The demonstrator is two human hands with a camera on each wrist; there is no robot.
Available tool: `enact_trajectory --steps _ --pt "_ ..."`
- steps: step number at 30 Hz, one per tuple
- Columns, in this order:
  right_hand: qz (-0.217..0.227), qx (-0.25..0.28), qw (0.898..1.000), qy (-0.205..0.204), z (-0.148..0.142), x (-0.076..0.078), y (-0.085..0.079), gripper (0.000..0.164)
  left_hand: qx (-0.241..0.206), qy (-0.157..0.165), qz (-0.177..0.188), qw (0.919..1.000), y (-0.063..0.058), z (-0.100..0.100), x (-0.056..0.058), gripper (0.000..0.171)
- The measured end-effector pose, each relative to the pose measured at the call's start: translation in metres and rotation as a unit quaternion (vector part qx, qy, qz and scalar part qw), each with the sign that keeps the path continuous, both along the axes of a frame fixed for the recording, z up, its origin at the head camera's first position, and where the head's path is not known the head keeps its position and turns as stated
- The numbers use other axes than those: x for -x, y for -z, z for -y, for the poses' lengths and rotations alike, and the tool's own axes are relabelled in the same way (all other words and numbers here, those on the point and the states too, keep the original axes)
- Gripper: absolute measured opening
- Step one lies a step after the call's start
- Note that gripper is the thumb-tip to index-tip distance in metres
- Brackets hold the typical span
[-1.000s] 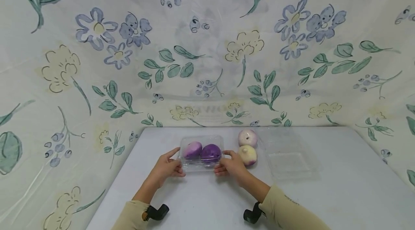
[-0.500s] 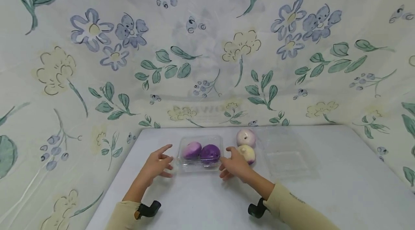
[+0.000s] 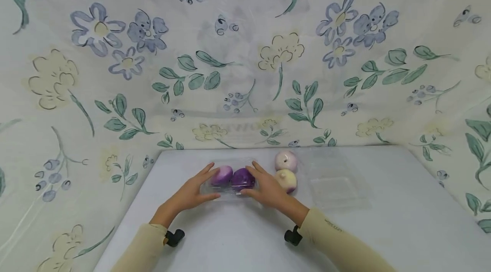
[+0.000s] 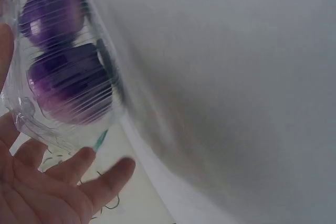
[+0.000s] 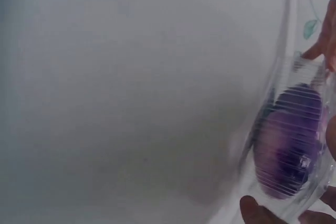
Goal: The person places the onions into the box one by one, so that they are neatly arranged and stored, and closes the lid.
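1. With the clear plastic box taken as the dial's centre and 12 o'clock toward the wall, the beige sleeves (image 3: 142,242) come in over the worktop (image 3: 230,242) from about 8 and 4 o'clock.

2. The left hand (image 3: 189,193) sits between 8 and 9 o'clock, fingers spread and mostly straight, thumb toward the near edge. A second ago it was at the box's end; half a second ago it was drawn off; now it is back, reaching further over.

3. The right hand (image 3: 270,189), between 3 and 4 o'clock, mirrors it, having also come in over the top. Neither looks clenched; how firmly they press, I cannot tell.

4. Between them is the clear plastic box (image 3: 231,198), in much the same spot on the worktop, its lid apparently down over a paler purple vegetable (image 3: 223,177) and a darker one (image 3: 241,180). I judge that work on this box is not finished, since both hands have returned to it; whether the lid is fastened does not show.

5. Beyond the right hand, a yellowish vegetable (image 3: 286,180) sits at 3 o'clock, touching a pinkish one (image 3: 285,161) nearer 2. Both look unmoved.

6. Farther out at 3 o'clock, a second clear container (image 3: 337,186) also lies unmoved, so the change seems confined to the hands.
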State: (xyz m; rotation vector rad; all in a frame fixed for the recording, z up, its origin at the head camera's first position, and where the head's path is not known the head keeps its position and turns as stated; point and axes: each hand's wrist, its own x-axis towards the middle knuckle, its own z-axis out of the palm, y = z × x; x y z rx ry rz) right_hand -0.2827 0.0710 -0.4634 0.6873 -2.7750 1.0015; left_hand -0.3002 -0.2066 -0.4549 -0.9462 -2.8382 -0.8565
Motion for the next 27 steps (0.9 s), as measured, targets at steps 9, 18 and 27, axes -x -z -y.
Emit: enact_trajectory --steps 9,18,27 --pt "0.028 0.027 0.999 0.030 0.011 0.021 0.001 0.073 0.005 -0.005 0.033 0.9994 -0.001 0.002 0.024 0.075" --pt "0.041 0.040 0.998 0.039 0.017 0.032 -0.002 0.069 0.018 -0.014 0.070 0.9973 -0.008 0.004 0.038 0.077" --pt "0.072 -0.074 0.994 0.038 0.018 0.036 -0.021 0.081 0.068 -0.014 0.095 0.9931 -0.019 0.002 0.042 0.088"
